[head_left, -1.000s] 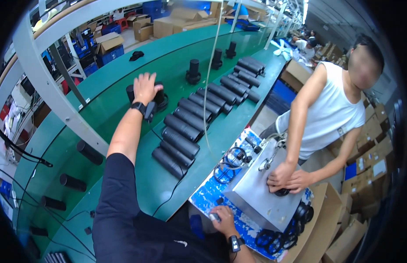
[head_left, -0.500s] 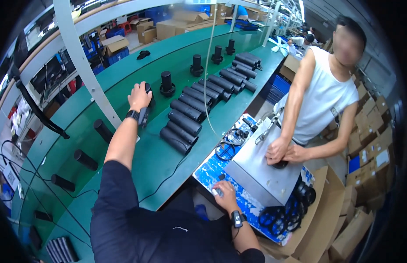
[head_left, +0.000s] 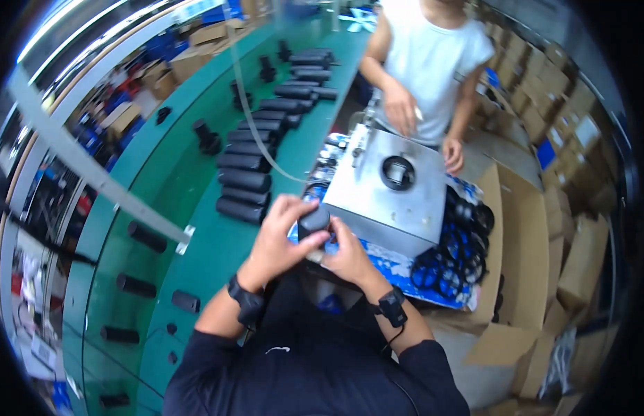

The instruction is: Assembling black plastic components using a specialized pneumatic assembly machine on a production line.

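Observation:
In front of my chest, my left hand has its fingers wrapped round a black cylinder, whose rounded end points up. My right hand closes on the lower right side of the same cylinder. Part of it is hidden behind my fingers, and a small pale thing between my hands is too blurred to name. A row of black tubes lies on the green bench to the left of my hands. Just beyond them stands a metal box with a black ring-shaped part on its top.
Across the metal box stands a co-worker in a white sleeveless top. Several black cylinders on round bases stand along the green bench. Black ringed parts pile up beside an open cardboard box. A thin hose hangs over the tubes.
My left hand has come back from the bench with a black cylinder, and my right hand has joined it. The co-worker's hands have left the metal box's top. The view has turned right.

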`<state>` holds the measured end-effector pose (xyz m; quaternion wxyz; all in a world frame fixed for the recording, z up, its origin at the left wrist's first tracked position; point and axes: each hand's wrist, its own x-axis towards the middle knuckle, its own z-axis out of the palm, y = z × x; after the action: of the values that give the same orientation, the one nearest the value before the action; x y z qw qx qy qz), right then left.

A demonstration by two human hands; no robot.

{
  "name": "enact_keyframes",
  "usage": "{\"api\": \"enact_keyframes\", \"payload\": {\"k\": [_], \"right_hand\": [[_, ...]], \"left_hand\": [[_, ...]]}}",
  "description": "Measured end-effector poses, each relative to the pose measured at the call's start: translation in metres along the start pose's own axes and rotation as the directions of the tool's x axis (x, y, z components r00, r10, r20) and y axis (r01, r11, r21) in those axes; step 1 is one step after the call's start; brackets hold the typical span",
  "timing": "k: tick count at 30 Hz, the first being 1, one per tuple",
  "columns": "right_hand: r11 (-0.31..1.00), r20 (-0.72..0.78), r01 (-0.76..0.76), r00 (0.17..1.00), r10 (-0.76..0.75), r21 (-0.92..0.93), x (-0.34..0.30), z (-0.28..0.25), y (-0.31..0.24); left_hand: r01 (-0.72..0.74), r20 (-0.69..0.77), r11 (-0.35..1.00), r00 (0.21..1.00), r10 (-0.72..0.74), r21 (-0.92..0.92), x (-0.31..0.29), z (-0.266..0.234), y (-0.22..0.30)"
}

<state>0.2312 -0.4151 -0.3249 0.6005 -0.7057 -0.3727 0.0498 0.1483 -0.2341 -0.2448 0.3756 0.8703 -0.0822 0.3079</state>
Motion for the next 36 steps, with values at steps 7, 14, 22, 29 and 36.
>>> {"api": "enact_keyframes", "payload": {"k": [7, 14, 22, 29, 36], "right_hand": [[0.898, 0.001, -0.354, 0.930, 0.367, -0.260, -0.037, -0.064, 0.012], [0.983, -0.438, 0.032, 0.892, -0.111, -0.183, 0.087, -0.184, 0.002], [0.911, -0.470, -0.142, 0.881, -0.062, -0.387, 0.117, -0.191, 0.059], [0.777, -0.427, -0.288, 0.904, 0.027, -0.560, 0.135, -0.172, 0.036], [0.796, -0.447, -0.297, 0.894, 0.036, -0.528, 0.129, -0.165, 0.053]], "left_hand": [[0.318, 0.052, 0.872, 0.945, -0.322, -0.372, -0.064, 0.065, -0.032], [0.547, 0.136, 0.793, 0.836, -0.531, -0.268, -0.142, 0.072, -0.153], [0.522, 0.066, 0.465, 0.712, -0.699, -0.715, -0.161, 0.072, -0.179], [0.510, 0.081, 0.413, 0.697, -0.713, -0.754, -0.160, 0.069, -0.177], [0.496, 0.065, 0.438, 0.714, -0.698, -0.749, -0.163, 0.071, -0.180]]}}
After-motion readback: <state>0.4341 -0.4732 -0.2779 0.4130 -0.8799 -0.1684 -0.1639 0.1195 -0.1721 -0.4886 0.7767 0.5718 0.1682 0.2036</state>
